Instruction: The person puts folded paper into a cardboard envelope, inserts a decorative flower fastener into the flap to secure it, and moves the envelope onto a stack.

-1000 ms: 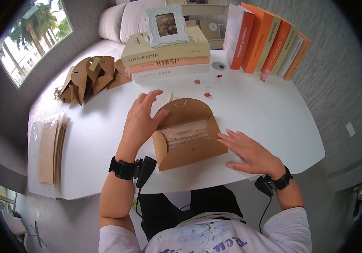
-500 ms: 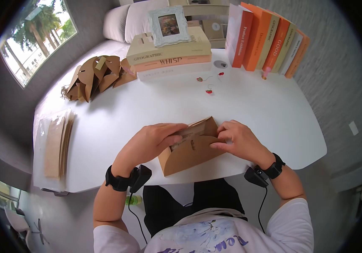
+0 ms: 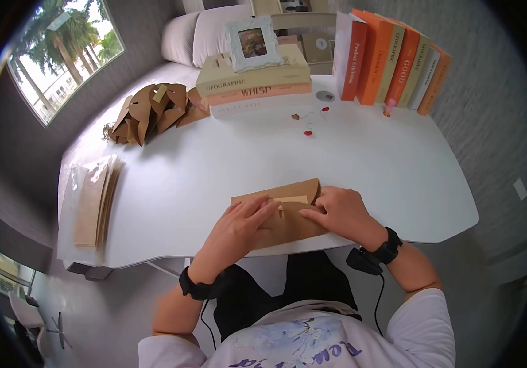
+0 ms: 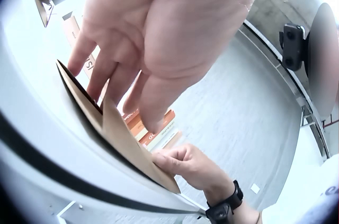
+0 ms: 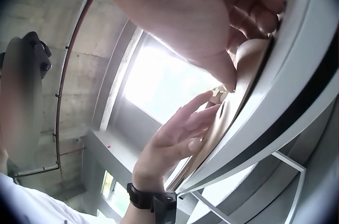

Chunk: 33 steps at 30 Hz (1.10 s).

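Ideally, the brown carton (image 3: 297,189) at the frame's lower centre gets even pressure: the right hand (image 3: 346,213) pinches its right end, a narrow grip, so the left hand (image 3: 234,232), fingers loosely extended, should ease the flap (image 3: 297,227) without creasing it.

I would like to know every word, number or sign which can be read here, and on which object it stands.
"GEOGRAPHIC": lying beige book
"WHISP": peach book
"Product Exhibition": red-spined book
"GEOGRAPHIC": standing beige book
"GOOD": orange-red book
Too small, faint or blurred to read surely: the white lying book, the remaining spines, the shirt lettering, and the mark on the envelope.
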Available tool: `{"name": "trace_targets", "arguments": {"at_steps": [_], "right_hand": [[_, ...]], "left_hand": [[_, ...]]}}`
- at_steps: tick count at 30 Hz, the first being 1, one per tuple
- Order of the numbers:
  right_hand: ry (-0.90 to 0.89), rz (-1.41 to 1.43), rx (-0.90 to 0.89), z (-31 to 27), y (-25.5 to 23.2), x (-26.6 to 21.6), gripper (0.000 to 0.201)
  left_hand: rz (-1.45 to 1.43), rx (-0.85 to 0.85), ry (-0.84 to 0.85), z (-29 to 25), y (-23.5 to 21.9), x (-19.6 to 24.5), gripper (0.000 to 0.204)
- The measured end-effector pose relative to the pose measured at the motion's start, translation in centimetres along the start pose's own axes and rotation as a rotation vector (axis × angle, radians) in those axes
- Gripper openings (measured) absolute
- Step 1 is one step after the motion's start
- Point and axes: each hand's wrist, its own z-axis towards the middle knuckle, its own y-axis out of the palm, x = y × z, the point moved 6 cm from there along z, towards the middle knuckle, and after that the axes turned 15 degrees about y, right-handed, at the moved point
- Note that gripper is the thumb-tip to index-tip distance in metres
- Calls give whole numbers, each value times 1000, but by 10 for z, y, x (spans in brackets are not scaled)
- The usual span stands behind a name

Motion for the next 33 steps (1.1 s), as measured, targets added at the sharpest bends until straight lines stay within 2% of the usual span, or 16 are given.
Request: {"name": "trace_targets", "arguments": {"at_steps": [2,4,6,8,10,13,16,20,22,23,25,27,29,30,31,33], "right_hand": [[-35,14,86,-1,-3,-1,41],[-64,51,83,2,-8,3,36],[-91,86,73,9,-21,9,32],[79,208,-155,31,-31,27,31],[207,326,-190,54,-41,44,31],[306,450,-167,97,-37,71,34],[364,404,-91,124,-34,74,40],[442,239,-121,152,-18,67,46],[328,8,90,165,-18,60,49],[331,2,85,169,-15,59,49],[355,-61,156,176,-14,58,42],[376,-76,127,182,-12,60,36],[392,-93,99,183,-8,63,30],[384,-68,141,183,-10,65,24],[374,-42,185,183,-13,66,19],[378,-47,153,182,-15,67,16]], "left_hand": [[109,17,9,-2,10,4,51],[220,35,23,-4,16,5,50],[314,53,-47,-8,18,1,49],[329,90,-54,-11,20,2,49],[342,126,-59,-13,19,5,50],[211,249,-104,-16,9,12,52],[162,315,-85,-17,4,14,60],[90,386,13,-20,-4,10,64],[68,402,61,-19,-13,8,64],[27,351,102,-17,-15,9,60],[-23,295,139,-12,-20,9,56],[27,201,243,-8,-22,15,49],[-1,172,272,-5,-25,17,48],[-12,152,313,-4,-25,19,46],[-17,154,307,-2,-27,17,46],[-104,217,313,0,-32,14,45]]}}
